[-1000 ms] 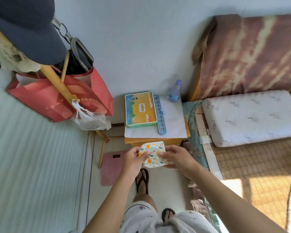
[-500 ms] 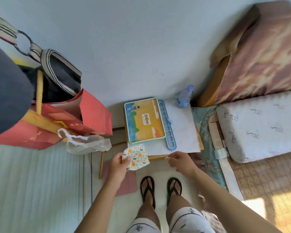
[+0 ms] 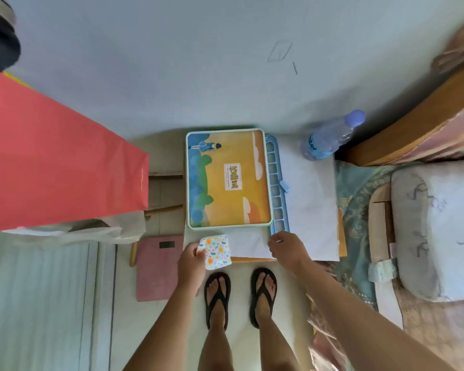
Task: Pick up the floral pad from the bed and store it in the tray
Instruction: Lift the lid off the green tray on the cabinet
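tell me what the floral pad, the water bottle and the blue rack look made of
Floral pad: likely soft printed fabric, matte; it bends in the left hand.
Water bottle: clear, glossy plastic, see-through, with a purple cap.
Blue rack: probably moulded plastic, uniform colour with a regular grid of holes.

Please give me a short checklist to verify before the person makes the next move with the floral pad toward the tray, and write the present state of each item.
1. Floral pad is held: ok, the left hand pinches its left edge.
2. Pad is off the bed: ok, it is in front of the small table, near its front edge.
3. Tray is within view and close: ok, it lies just beyond the pad.
4. Tray is ready to receive the pad: cannot tell, only a printed flat surface shows; it may be a lid.
5. Right hand is free to help: cannot tell, its fingers rest at the white sheet and the blue rack.
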A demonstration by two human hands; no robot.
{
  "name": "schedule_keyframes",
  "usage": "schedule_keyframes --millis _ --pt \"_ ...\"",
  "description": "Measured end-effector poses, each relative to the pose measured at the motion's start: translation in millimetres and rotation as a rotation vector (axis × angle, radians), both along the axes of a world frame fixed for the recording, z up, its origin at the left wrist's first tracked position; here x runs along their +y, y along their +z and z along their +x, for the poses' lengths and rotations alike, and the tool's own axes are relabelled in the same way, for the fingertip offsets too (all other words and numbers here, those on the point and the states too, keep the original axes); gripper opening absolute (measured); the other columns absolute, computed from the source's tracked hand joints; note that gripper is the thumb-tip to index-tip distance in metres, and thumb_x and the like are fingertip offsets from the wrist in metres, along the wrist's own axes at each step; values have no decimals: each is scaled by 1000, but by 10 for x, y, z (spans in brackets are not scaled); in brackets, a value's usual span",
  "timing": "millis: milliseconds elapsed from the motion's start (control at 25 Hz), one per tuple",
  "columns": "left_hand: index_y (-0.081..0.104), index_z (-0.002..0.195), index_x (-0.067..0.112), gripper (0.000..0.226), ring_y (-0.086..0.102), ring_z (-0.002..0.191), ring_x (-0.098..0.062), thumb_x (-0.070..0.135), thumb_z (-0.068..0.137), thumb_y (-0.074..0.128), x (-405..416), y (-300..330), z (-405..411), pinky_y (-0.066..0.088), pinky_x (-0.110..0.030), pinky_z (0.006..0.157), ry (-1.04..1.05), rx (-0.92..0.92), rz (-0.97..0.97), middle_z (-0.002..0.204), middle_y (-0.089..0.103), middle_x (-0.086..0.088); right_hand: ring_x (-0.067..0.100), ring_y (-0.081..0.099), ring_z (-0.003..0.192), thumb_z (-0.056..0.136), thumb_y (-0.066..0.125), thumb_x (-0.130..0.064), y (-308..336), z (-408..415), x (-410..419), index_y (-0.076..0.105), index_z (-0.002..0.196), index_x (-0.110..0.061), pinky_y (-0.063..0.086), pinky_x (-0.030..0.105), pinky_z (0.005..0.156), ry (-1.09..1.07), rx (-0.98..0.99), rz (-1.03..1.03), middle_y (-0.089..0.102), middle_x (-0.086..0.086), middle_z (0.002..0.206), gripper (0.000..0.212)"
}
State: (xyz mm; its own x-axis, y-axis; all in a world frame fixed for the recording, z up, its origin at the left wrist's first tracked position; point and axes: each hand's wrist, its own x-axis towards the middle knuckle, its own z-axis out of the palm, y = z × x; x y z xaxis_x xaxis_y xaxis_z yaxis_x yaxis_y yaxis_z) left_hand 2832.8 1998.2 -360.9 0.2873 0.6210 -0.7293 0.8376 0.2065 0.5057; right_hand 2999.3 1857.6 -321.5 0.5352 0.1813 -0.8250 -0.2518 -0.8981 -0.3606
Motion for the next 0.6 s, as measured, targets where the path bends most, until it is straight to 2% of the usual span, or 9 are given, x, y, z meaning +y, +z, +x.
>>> schedule_keyframes --millis 80,160,280,440,520,600 --pt "56 120 2 30 61 106 -29 13 93 50 19 -24 25 52 -37 83 -27 3 64 117 64 -16 22 53 85 92 49 -15 -104 12 28 62 113 -4 46 32 81 23 -16 -23 61 9 95 27" --pt "57 119 0 30 62 105 -30 12 93 51 41 4 -8 53 -40 85 -63 0 124 115 64 -17 24 56 87 93 49 -17 -125 18 63 62 112 -4 49 36 87 29 -34 -41 66 15 103 27" --pt "53 124 0 33 60 110 -30 14 94 49 109 98 -47 50 -38 87 -13 40 175 120 62 -18 33 61 104 94 48 -24 -93 49 119 62 112 -4 48 37 90 10 -72 -95 66 18 114 30" --pt "58 117 2 30 60 102 -27 20 96 46 225 196 170 48 -30 77 42 -19 325 113 61 -17 33 55 117 96 46 -26 -86 105 221 54 126 -6 44 35 95 -72 -163 -119 60 15 129 36" --pt "60 116 2 30 60 96 -25 21 96 48 267 200 326 47 -28 74 17 -3 390 112 59 -17 32 58 108 97 47 -23 -114 136 322 57 122 -5 45 32 85 -92 -216 -116 62 15 125 33" --pt "61 115 2 29 60 94 -26 18 95 50 300 194 424 49 -28 76 36 29 410 112 58 -18 28 56 86 97 47 -21 -146 164 419 62 110 -3 42 29 72 -97 -261 -128 67 17 112 27"
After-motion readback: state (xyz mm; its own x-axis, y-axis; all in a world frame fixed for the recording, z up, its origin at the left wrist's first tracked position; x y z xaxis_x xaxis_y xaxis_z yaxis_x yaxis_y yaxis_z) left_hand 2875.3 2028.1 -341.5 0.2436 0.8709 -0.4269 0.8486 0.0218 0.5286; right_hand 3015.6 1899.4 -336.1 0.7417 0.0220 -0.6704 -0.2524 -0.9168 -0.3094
